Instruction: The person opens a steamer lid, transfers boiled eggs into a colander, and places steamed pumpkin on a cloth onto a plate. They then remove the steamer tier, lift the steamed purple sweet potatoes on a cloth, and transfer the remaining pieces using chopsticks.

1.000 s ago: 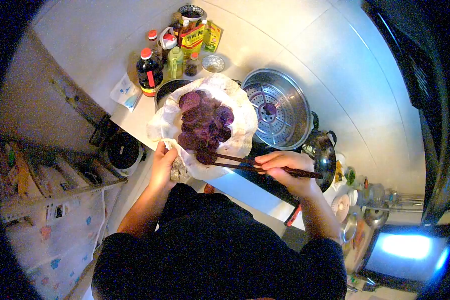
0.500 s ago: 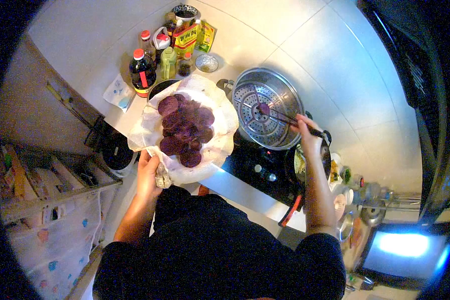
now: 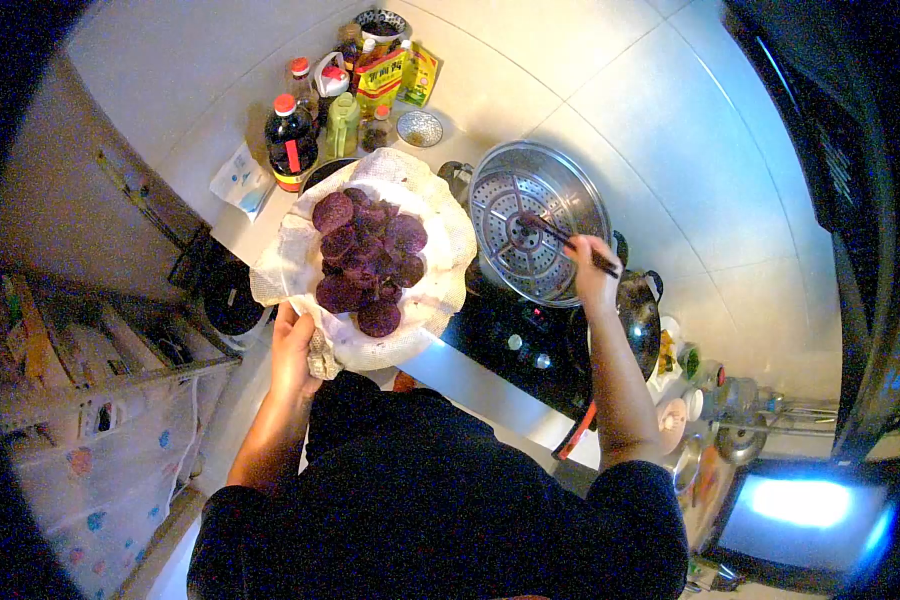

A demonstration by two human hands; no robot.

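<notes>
My left hand [image 3: 292, 345] grips the lower left edge of a plate lined with a white cloth [image 3: 425, 200], with part of the cloth bunched in the fingers. Several dark purple slices [image 3: 368, 250] lie piled on the cloth. At the right, my right hand [image 3: 595, 272] is closed on dark chopsticks [image 3: 555, 232], whose tips reach into a metal steamer [image 3: 505, 265]. A small purple piece [image 3: 526, 220] is at the tips, near the middle of the perforated base; whether they pinch it is hard to tell.
Behind the plate stand a dark sauce bottle [image 3: 290, 145], a green bottle [image 3: 342, 125], yellow packets [image 3: 380, 82] and a small dish [image 3: 420, 128]. A black wok [image 3: 642, 325] sits right of the black cooktop [image 3: 500, 340]. Shelves [image 3: 100, 370] are at the left.
The plate has shifted left from over the cooktop side. My right hand, with the chopsticks, has moved from the plate's edge up to the steamer.
</notes>
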